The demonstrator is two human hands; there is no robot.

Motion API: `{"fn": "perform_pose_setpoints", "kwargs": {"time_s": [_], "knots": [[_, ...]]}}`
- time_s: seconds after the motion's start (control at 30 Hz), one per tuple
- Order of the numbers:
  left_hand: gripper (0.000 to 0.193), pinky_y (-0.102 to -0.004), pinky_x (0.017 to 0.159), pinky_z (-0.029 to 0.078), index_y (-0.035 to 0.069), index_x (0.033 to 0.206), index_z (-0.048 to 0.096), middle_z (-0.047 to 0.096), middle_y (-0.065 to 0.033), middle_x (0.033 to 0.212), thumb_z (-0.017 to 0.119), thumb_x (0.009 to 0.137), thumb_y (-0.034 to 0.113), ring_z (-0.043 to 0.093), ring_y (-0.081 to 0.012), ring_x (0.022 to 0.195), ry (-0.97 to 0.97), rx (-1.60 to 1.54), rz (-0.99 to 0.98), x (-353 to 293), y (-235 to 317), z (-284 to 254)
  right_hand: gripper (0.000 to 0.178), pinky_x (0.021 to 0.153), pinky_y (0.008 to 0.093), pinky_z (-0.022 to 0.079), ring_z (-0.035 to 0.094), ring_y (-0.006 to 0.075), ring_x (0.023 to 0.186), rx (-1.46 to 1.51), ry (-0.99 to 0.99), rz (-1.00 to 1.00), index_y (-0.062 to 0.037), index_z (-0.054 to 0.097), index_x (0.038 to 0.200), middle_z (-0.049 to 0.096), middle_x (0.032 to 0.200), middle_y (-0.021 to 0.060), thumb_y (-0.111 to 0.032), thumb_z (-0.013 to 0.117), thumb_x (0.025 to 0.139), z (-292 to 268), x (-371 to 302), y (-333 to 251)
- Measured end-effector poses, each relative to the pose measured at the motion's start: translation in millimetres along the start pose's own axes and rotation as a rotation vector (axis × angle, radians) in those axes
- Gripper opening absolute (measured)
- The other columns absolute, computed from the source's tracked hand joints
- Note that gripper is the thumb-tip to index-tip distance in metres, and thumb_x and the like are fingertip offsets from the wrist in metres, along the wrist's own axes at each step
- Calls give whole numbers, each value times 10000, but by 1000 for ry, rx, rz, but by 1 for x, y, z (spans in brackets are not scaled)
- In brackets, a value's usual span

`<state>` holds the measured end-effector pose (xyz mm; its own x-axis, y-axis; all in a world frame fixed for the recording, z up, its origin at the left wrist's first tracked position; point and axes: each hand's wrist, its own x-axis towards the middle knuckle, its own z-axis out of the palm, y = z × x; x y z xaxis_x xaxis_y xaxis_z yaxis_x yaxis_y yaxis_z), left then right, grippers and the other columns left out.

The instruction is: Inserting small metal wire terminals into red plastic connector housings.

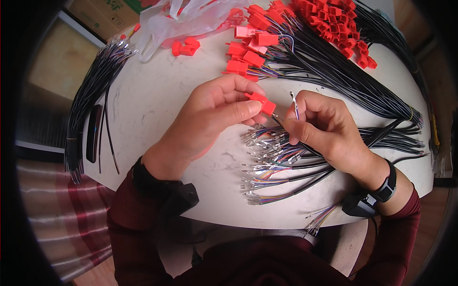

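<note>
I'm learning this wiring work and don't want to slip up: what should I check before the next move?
1. Red connector gripped by left hand: ok, thumb against fingers.
2. Wire with upright terminal held in right hand: ok.
3. Wire at the connector's end fully seated: cannot tell.
4. Spare red connectors on the table: ok.
5. All wire ends well back from the near edge: not ok.

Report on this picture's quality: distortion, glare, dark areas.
Head view: black surrounds the rounded image, and the white table bows along its near edge. Head view: bright streaks cross the striped curtain; metal terminals glint. Head view: lower middle dim, red connector in the left hand reasonably clear.
</note>
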<state>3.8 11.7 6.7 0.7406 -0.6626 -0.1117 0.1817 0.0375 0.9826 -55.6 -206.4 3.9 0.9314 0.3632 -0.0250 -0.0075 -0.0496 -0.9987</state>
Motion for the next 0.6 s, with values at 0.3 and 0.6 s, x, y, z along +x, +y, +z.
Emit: {"fn": "perform_pose_setpoints", "kwargs": {"time_s": [0.3,0.6], "knots": [[230,-266,803,429,17,1086,527,580,-56,1024,564,882,116,580,-148,888,2,-35,4,-1,1,-1,69,650,197,414,530,57,666,87,-11,81,20,561,820,581,740,24,-27,540,866,-2,2,-15],[226,-269,816,434,29,1088,526,588,-49,1006,566,887,123,575,-139,906,-5,-31,-3,-1,2,-2,84,657,198,415,531,57,668,129,-23,66,20,564,817,583,740,23,-42,540,869,-5,2,-12]]}}
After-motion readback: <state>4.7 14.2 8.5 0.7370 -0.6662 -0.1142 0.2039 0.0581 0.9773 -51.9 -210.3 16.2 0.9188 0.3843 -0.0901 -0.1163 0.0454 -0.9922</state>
